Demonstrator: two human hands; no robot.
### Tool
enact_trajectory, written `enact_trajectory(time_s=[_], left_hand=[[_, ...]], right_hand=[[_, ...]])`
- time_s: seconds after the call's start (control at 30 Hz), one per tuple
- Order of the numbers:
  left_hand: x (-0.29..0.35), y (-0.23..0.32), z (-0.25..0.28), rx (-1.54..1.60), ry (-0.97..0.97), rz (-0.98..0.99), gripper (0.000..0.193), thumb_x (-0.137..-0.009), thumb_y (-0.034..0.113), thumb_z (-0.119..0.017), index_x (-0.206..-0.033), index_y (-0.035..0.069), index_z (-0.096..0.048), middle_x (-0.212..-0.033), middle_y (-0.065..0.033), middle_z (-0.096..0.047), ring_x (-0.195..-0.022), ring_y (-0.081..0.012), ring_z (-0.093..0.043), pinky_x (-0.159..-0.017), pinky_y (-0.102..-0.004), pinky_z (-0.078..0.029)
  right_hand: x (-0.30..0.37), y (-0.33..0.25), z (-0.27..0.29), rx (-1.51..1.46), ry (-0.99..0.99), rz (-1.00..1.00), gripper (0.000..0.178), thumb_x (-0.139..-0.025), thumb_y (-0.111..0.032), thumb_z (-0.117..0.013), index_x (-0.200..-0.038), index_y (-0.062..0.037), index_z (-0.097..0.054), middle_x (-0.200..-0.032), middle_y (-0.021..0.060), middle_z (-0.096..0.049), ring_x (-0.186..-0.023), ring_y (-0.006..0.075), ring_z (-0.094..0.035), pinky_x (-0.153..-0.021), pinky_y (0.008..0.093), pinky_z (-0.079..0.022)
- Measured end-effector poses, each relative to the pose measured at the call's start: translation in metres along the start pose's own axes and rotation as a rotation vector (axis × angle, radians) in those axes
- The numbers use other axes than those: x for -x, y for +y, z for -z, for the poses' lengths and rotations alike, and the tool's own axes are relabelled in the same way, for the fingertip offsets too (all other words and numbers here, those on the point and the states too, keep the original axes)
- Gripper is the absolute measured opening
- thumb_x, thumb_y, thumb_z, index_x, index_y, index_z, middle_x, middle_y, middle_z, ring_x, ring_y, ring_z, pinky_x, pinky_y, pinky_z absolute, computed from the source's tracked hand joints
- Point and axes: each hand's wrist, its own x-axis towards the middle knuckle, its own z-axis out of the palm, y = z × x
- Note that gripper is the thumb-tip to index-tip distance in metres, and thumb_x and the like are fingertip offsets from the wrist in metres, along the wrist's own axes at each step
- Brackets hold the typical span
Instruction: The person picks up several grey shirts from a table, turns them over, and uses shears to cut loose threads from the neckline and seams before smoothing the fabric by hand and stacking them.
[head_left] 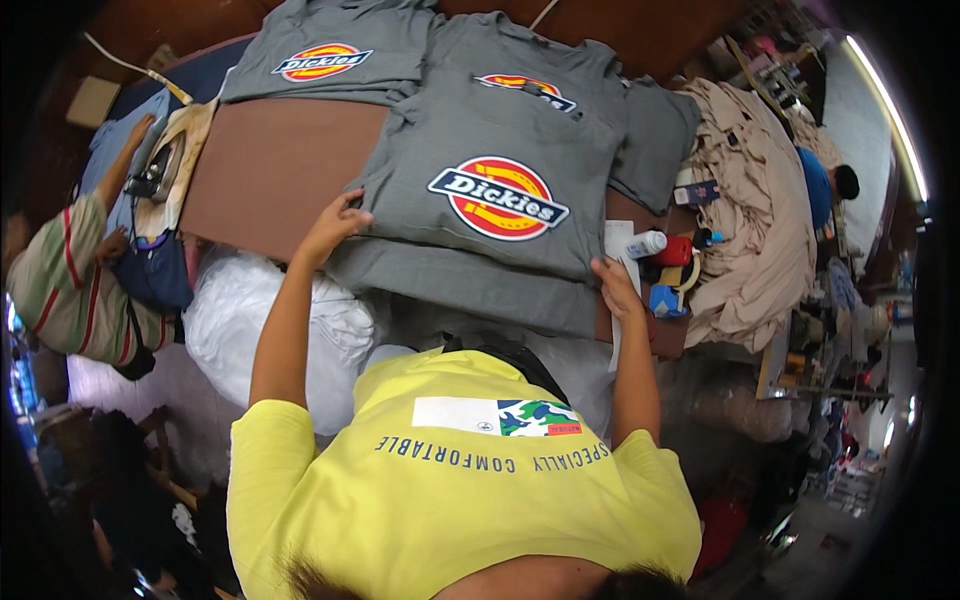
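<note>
At 12 o'clock, the grey T-shirt (497, 200) lies printed face up on the brown table (275, 165). Left hand (338, 222), 10 o'clock: fingers curled and parted at the shirt's left edge. Right hand (620, 288), 3 o'clock: fingertips at its lower right edge. Whether either hand pinches the shirt cannot be determined. Iron (152, 182): 10 o'clock, farther out.

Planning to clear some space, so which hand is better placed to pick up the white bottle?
Probably the right: the right hand is at the right edge of the gray shirt, close to the white bottle. The left hand is at the opposite edge, so it would have to reach across.
</note>
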Motion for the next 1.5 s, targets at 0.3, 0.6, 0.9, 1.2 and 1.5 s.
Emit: enact_trajectory(time_s=[0.3, 0.6, 0.9, 1.2, 1.5], left_hand=[[0.137, 0.149, 0.008, 0.121, 0.359, -0.647, 0.045, -0.079, -0.004, -0.053, -0.122, 0.003, -0.045, -0.090, -0.0061, -0.059, -0.078, -0.0079, -0.054, -0.072, -0.0192, -0.042], [0.247, 0.119, 0.097, 0.475, 0.724, -0.555, 0.038, -0.085, -0.001, -0.049, -0.122, -0.001, -0.043, -0.103, -0.0118, -0.059, -0.087, -0.0118, -0.058, -0.079, -0.0232, -0.045], [0.331, 0.181, 0.137, 0.242, 1.228, -0.836, 0.026, -0.087, 0.003, -0.049, -0.112, -0.003, -0.054, -0.115, -0.0110, -0.056, -0.099, -0.0146, -0.055, -0.088, -0.0279, -0.042], [0.272, 0.039, 0.002, 0.175, 1.175, -0.171, 0.026, -0.083, 0.000, -0.052, -0.107, 0.000, -0.059, -0.105, -0.0063, -0.060, -0.101, -0.0128, -0.053, -0.091, -0.0247, -0.038], [0.159, -0.042, -0.052, -0.520, 0.843, -0.212, 0.028, -0.073, 0.001, -0.058, -0.101, 0.004, -0.059, -0.101, -0.0132, -0.054, -0.099, -0.0283, -0.050, -0.087, -0.0340, -0.038]], right_hand=[[0.052, -0.187, -0.043, 0.141, 0.042, 0.669, 0.066, -0.070, 0.006, -0.058, -0.129, -0.0026, -0.031, -0.110, 0.0110, -0.053, -0.100, 0.0184, -0.053, -0.091, 0.0309, -0.039], [-0.085, -0.282, -0.211, 0.234, -0.479, 0.505, 0.044, -0.078, -0.005, -0.061, -0.118, 0.0029, -0.045, -0.090, 0.0069, -0.059, -0.084, 0.0105, -0.054, -0.080, 0.0245, -0.041], [-0.185, -0.313, -0.408, -0.080, -0.674, 0.692, 0.026, -0.082, -0.008, -0.057, -0.107, -0.0031, -0.052, -0.092, 0.0029, -0.058, -0.078, 0.0132, -0.055, -0.068, 0.0263, -0.044], [-0.291, -0.184, -0.402, 0.258, -0.477, 0.496, 0.037, -0.074, -0.004, -0.062, -0.110, -0.0034, -0.053, -0.094, 0.0048, -0.058, -0.087, 0.0139, -0.053, -0.079, 0.0261, -0.042], [-0.204, -0.047, -0.234, 0.874, -0.012, 0.839, 0.030, -0.073, -0.007, -0.061, -0.103, -0.0084, -0.058, -0.101, 0.0101, -0.059, -0.097, 0.0276, -0.054, -0.086, 0.0358, -0.041]])
